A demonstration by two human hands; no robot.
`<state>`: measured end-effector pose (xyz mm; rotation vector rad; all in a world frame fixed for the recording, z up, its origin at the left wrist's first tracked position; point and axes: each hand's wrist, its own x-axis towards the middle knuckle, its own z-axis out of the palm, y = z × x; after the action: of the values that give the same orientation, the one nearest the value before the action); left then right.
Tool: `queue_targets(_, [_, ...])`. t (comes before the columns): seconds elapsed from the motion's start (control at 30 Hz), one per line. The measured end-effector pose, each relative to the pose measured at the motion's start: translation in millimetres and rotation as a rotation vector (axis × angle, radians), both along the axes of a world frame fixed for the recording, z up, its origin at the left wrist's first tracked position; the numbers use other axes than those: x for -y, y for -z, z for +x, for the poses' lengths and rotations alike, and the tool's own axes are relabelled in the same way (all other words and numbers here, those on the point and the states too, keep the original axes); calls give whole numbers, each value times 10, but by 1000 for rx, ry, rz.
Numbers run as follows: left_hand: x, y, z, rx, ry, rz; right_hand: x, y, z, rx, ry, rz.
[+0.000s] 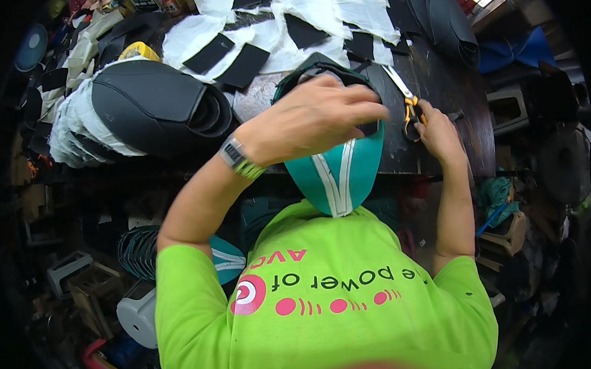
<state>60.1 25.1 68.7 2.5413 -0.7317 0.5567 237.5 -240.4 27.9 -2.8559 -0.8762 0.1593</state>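
Observation:
A teal curved piece (366,160) with white strips in a V hangs over the table's near edge, towards my chest. Its far end has a dark rim and lies on the table. Over it is my left hand (319,114), slightly blurred, with a watch on the wrist. The fingers are curled in, and what they hold, if anything, is hidden. To the right, my right hand (436,131) has its fingers closed at the orange-and-black handles of a pair of scissors (400,82), whose blades point away from me along the tabletop.
A roll of black panels (147,102) with white cloth lies left on the dark table (468,137). White cloth scraps (256,44) and black rectangles (243,65) cover the back. More black panels (441,26) stand back right. Below left are nested teal pieces (226,259) and a white stool (138,317).

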Motion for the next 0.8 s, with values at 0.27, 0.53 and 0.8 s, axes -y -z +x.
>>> queue_targets(0.27, [-444, 530, -299, 32, -737, -568, -1460, -511, 337, -140, -593, 439])
queue_targets(0.53, [-352, 883, -403, 129, -770, -658, -3129, 18, 296, 210, -1422, 162])
queue_targets(0.8, [-510, 656, -225, 395, -865, -641, -3157, -41, 459, 339, -1462, 407])
